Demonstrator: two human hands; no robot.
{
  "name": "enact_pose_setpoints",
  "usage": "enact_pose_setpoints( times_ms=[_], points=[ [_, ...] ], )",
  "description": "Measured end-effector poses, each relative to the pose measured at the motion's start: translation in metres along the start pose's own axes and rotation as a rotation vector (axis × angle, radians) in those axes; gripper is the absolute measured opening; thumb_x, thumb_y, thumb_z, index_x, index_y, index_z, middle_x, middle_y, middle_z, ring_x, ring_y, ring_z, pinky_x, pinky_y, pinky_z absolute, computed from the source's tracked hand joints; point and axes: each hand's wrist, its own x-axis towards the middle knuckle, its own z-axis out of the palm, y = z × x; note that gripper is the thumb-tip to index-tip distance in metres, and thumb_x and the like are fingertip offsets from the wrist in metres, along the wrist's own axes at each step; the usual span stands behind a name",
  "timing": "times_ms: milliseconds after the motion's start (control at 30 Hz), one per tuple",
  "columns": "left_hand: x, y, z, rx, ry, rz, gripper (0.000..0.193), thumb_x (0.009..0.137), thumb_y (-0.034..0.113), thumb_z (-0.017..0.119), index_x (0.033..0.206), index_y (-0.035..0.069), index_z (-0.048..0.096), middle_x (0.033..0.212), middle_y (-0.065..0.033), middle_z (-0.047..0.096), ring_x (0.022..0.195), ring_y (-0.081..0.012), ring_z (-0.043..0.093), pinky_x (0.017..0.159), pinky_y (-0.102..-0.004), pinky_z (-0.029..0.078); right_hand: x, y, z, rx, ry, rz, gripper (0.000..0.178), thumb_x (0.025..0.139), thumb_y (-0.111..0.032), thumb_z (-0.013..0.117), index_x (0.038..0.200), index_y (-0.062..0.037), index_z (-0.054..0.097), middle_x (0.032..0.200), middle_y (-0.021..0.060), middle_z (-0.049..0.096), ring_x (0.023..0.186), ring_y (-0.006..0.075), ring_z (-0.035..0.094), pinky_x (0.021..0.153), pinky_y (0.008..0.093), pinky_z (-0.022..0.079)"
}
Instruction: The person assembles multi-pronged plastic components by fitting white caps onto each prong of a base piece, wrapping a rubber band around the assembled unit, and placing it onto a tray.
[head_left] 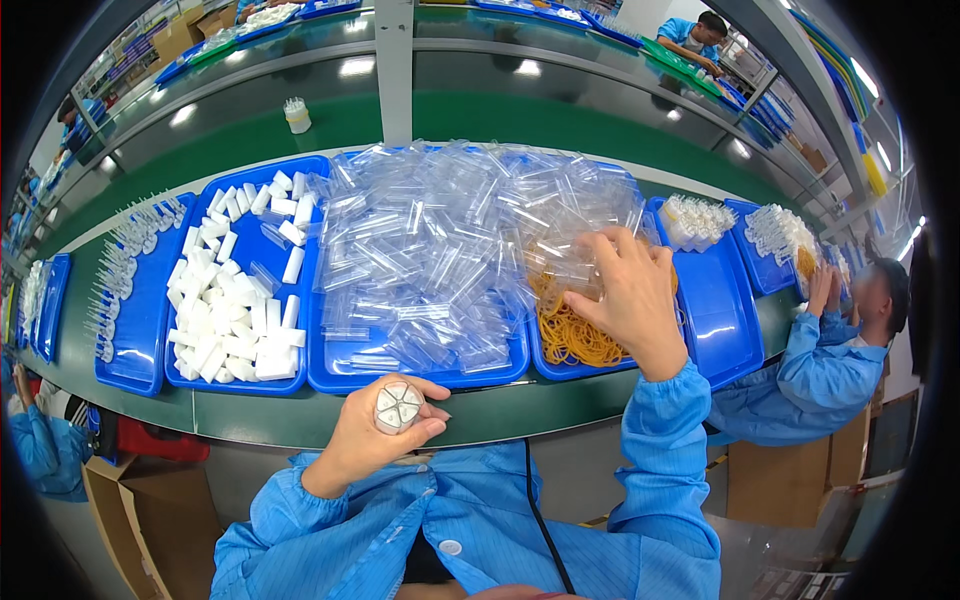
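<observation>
My left hand (372,432) is wrapped round a round bundle of white wedge-shaped pieces (398,404), held upright just over the bench's front edge. The wedge ends meet like slices of a pie. To the right, my right hand (634,298) is over a blue tray with yellow-brown rubber bands (575,335) in front and clear plastic pieces behind. Its fingers are curved and apart from the thumb, with the fingertips close to the clear pieces; nothing shows plainly in its grip. Beside it, a large heap of clear plastic sleeves (425,240) fills the middle tray.
White foam-like wedges (225,320) fill a blue tray at left, beside a tray edged with clear pronged parts (118,275). White bundled parts (695,222) stand behind a blue tray (722,330) at right. Beyond is a green conveyor belt (480,118) carrying one white bundle (297,115). A co-worker (830,370) sits at right.
</observation>
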Motion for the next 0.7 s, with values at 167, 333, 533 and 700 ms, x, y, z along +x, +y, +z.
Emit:
enact_pose_setpoints(
  times_ms=[167, 333, 533, 700],
  points=[
    [-0.001, -0.001, -0.001, -0.013, -0.019, 0.027, 0.03, 0.084, 0.0, 0.075, 0.111, -0.002, 0.063, 0.099, -0.0101, 0.071, 0.095, -0.0156, 0.07, 0.083, -0.0276, 0.056, 0.005, 0.001, 0.009, 0.045, 0.034, -0.019, 0.06, 0.071, -0.025, 0.082, 0.125, -0.0137, 0.06, 0.122, 0.0087, 0.059, 0.106, 0.0263, 0.058, 0.089, 0.0426, 0.037],
    [0.0, 0.004, -0.002, 0.031, -0.03, -0.009, 0.02, 0.082, -0.003, 0.075, 0.094, -0.001, 0.06, 0.115, -0.0213, 0.066, 0.097, -0.0234, 0.071, 0.084, -0.0339, 0.058, 0.007, 0.001, 0.019, 0.141, 0.119, -0.011, 0.056, 0.071, -0.023, 0.082, 0.122, -0.0127, 0.061, 0.124, 0.0095, 0.059, 0.104, 0.0288, 0.06, 0.086, 0.0413, 0.041],
    [-0.002, -0.004, -0.004, 0.01, -0.047, 0.04, 0.032, 0.084, 0.005, 0.078, 0.113, 0.003, 0.065, 0.095, -0.0065, 0.071, 0.092, -0.0119, 0.069, 0.079, -0.0253, 0.055, 0.004, -0.003, 0.016, 0.213, 0.103, 0.009, 0.056, 0.07, -0.013, 0.082, 0.121, -0.0133, 0.061, 0.124, 0.0096, 0.059, 0.107, 0.0315, 0.06, 0.083, 0.0406, 0.048],
    [-0.003, -0.004, -0.005, -0.015, -0.051, 0.016, 0.032, 0.084, 0.006, 0.078, 0.113, 0.002, 0.065, 0.095, -0.0059, 0.071, 0.088, -0.0096, 0.068, 0.077, -0.0236, 0.054, 0.007, -0.006, 0.016, 0.192, 0.094, -0.027, 0.057, 0.069, -0.007, 0.082, 0.122, -0.0141, 0.062, 0.125, 0.008, 0.06, 0.106, 0.0317, 0.061, 0.088, 0.0422, 0.048]
  ],
)
